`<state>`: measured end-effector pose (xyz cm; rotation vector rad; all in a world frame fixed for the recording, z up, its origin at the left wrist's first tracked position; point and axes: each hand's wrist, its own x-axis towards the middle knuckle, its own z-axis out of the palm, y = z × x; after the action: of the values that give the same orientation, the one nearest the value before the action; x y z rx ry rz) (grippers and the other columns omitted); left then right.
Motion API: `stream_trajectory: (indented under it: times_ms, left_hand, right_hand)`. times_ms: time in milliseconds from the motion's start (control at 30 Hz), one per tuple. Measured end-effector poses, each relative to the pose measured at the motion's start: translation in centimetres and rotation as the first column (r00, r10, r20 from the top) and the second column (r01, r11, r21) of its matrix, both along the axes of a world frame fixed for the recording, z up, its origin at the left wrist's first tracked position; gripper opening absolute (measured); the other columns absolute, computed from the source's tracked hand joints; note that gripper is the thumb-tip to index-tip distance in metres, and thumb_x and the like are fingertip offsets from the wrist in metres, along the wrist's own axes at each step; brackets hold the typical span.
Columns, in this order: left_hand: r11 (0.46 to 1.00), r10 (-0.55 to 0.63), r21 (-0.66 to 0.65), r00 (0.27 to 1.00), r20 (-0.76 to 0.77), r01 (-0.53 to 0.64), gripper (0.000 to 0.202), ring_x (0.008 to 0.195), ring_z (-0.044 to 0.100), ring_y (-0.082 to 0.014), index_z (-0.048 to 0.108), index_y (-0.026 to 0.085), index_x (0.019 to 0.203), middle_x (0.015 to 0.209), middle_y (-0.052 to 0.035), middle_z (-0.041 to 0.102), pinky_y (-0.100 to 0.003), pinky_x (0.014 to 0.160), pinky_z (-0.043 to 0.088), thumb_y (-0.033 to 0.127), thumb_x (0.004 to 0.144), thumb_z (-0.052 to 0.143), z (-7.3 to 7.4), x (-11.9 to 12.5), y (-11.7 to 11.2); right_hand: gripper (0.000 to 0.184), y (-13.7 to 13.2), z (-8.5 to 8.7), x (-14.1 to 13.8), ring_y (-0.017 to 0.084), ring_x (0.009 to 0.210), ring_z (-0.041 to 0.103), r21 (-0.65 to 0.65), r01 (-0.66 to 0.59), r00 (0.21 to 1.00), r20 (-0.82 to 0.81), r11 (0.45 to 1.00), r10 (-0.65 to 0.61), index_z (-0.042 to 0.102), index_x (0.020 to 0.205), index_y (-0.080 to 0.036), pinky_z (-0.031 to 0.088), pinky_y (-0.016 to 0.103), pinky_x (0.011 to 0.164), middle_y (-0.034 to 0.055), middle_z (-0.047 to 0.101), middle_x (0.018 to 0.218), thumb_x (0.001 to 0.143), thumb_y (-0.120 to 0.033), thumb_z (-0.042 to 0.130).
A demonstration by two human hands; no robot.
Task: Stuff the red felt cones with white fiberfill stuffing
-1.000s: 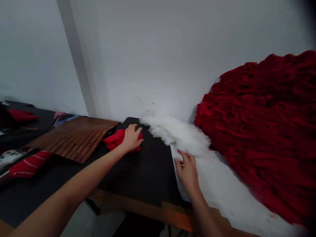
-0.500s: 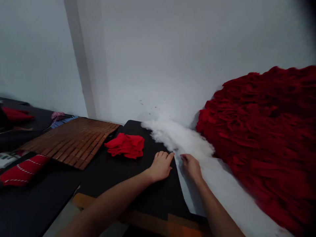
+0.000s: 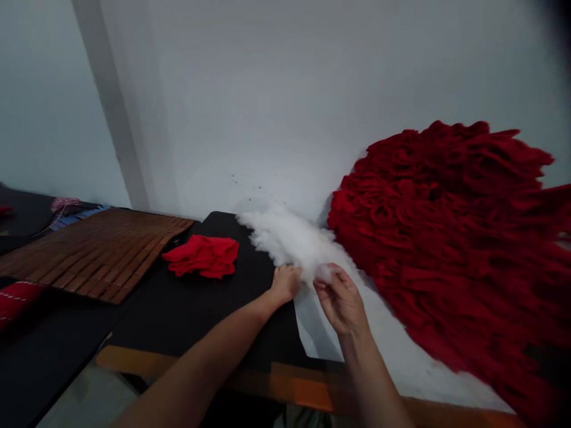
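Observation:
White fluffy stuffing lies spread over a white sheet on the black table. My right hand is raised over the sheet, its fingers pinched on a small tuft of stuffing. At the near left edge of the pile is my left hand; its fingers are bent into the stuffing, and their tips are hidden. A small stack of red fabric pieces sits on the table to the left of my left hand.
A big heap of red fabric pieces leans against the wall on the right. To the left lie a brown slatted mat, a red piece with white stitching and red-and-white cord. Brown tape runs along the table's front edge.
My right hand has lifted and turned, now showing a tuft of stuffing between its fingers. My left hand has moved onto the stuffing's edge. The view has swung a little to the right.

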<state>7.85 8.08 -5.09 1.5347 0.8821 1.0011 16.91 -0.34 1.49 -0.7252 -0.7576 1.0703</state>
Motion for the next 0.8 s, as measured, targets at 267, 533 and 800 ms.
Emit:
stream_trajectory:
  times_ms: [267, 533, 800]
  left_hand:
    - [0.730, 0.382, 0.669, 0.729, -0.568, 0.138, 0.051, 0.108, 0.040, -0.0243, 0.044, 0.019, 0.121, 0.116, -0.0120, 0.044, -0.038, 0.089, 0.035, 0.012, 0.071, 0.047, 2.8, -9.4, -2.7]
    - [0.734, 0.581, 0.648, 0.306, -0.754, 0.205, 0.027, 0.101, 0.041, -0.0286, 0.062, 0.018, 0.089, 0.106, -0.0116, 0.052, -0.045, 0.085, 0.034, 0.008, 0.068, 0.050, 8.3, -20.0, 1.6]
    - [0.749, 0.550, 0.645, 0.403, -0.732, 0.149, 0.012, 0.084, 0.050, -0.0205, 0.061, 0.014, 0.072, 0.084, -0.0086, 0.057, -0.035, 0.078, 0.038, 0.016, 0.074, 0.049, 9.9, -20.8, 3.4]
  right_hand:
    - [0.038, -0.4, -1.0, -1.5, 0.008, 0.060, 0.055, -0.085, -0.187, 0.948, -0.276, 0.979, 0.157, 0.065, 0.083, -0.022, 0.045, 0.018, 0.053, -0.0022, 0.061, 0.068, 0.048, -0.027, 0.078]
    - [0.035, -0.6, -4.2, -4.1, 0.011, 0.069, 0.059, -0.230, -0.282, 0.959, -0.100, 0.932, 0.265, 0.067, 0.081, -0.019, 0.049, 0.021, 0.064, 0.0006, 0.067, 0.080, 0.048, -0.026, 0.079]
    - [0.026, -1.3, -5.6, -4.5, 0.011, 0.071, 0.061, -0.282, -0.277, 0.961, -0.074, 0.918, 0.267, 0.065, 0.068, -0.018, 0.050, 0.021, 0.069, -0.0002, 0.067, 0.076, 0.047, -0.026, 0.079]
